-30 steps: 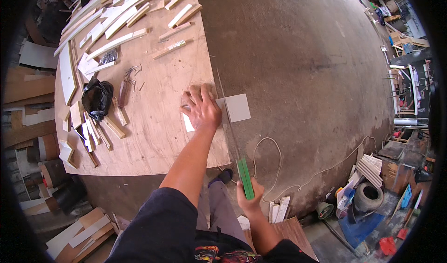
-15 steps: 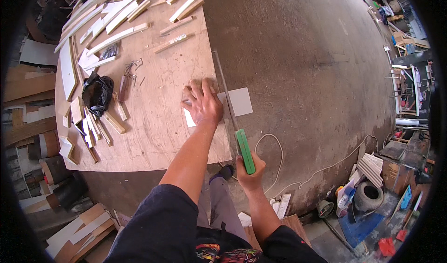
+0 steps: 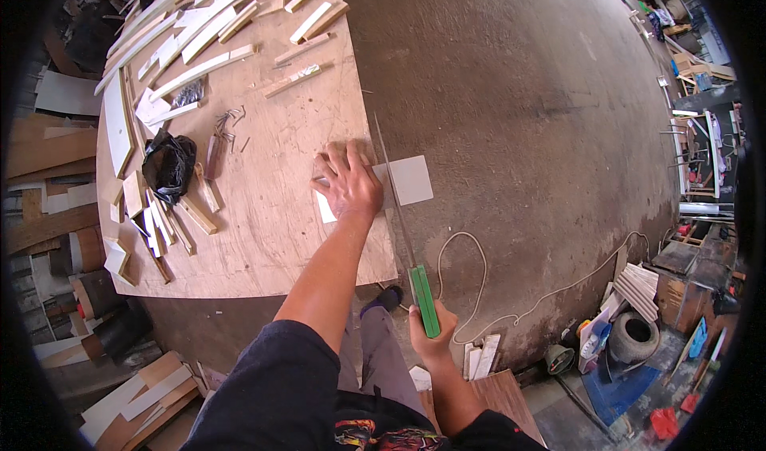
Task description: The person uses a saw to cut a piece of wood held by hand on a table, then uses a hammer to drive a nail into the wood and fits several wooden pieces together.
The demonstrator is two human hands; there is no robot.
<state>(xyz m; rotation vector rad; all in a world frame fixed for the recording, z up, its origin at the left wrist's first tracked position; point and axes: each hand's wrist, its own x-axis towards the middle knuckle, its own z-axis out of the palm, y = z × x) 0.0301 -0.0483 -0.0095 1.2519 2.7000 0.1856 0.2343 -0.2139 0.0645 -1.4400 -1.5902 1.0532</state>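
Note:
A flat white board lies over the right edge of the plywood tabletop, its right part jutting out past that edge. My left hand presses down on the board with fingers spread flat. My right hand is closed round the green handle of a handsaw. The saw's thin blade runs away from me across the board, just right of the tabletop edge and close beside my left hand. Part of the board is hidden under my left hand.
Several wood strips are heaped on the tabletop's far left. Nearer are a black plastic bag, loose nails and short offcuts. A pale cord loops over the concrete floor at right. A tire lies farther right.
My right hand has drawn the saw back toward me, so the handle sits lower and the blade reaches less far. The left hand and the board stay nearly in place.

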